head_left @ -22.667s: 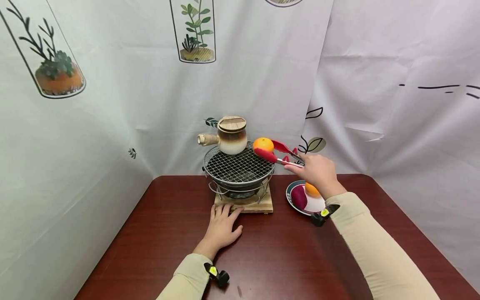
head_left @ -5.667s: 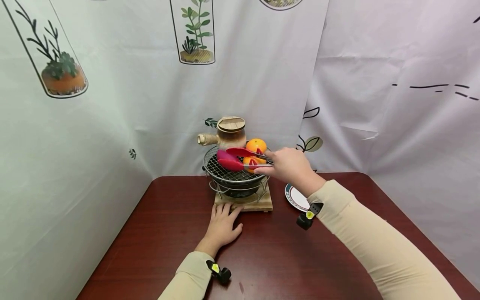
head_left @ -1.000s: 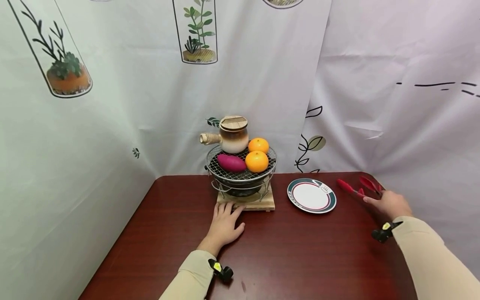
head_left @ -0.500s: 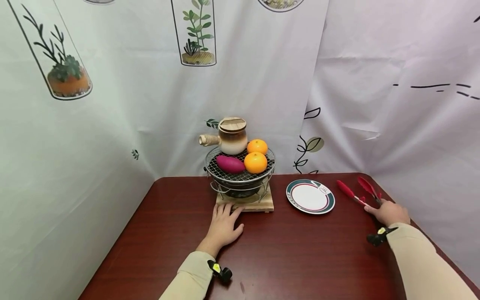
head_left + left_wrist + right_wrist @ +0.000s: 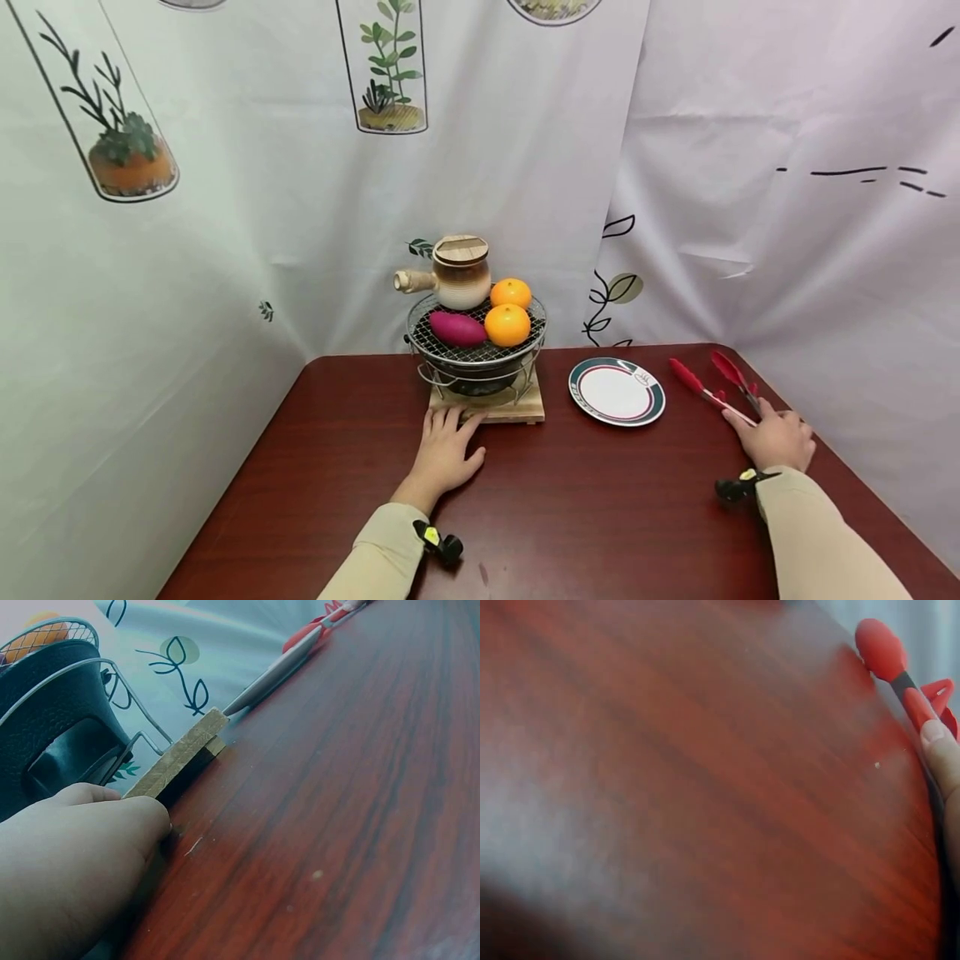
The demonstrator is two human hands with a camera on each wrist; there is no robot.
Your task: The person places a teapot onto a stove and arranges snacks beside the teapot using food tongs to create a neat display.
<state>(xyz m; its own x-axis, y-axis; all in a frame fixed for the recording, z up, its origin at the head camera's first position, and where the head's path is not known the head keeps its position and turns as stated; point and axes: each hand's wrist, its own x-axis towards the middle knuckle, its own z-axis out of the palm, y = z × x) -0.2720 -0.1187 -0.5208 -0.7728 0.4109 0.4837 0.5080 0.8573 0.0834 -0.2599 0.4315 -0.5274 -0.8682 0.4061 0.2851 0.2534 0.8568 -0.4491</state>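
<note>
My right hand [image 5: 780,437] holds a pair of red-tipped tongs [image 5: 691,379] low at the table's right edge. Their arms are spread, with nothing between the tips; in the right wrist view my thumb [image 5: 939,746] lies against one arm of the tongs. My left hand [image 5: 444,457] rests, fingers extended, at the front edge of a wooden board [image 5: 517,410]. On that board stands a small round grill [image 5: 480,353]. Its mesh carries a purple sweet potato [image 5: 457,329], a front mandarin [image 5: 507,325], a rear mandarin [image 5: 511,292] and a lidded clay pot [image 5: 462,283] with a side handle.
A white plate [image 5: 617,392] with a green rim lies between the grill and the tongs, bearing no food. The dark red table [image 5: 585,517] extends toward me. Behind and beside it hangs a printed white cloth [image 5: 525,192].
Earlier the tongs carried a mandarin, then the sweet potato, to the grill; the plate lost its food. Within the last second my right hand lowered the tongs and drew slightly nearer. The left hand stayed.
</note>
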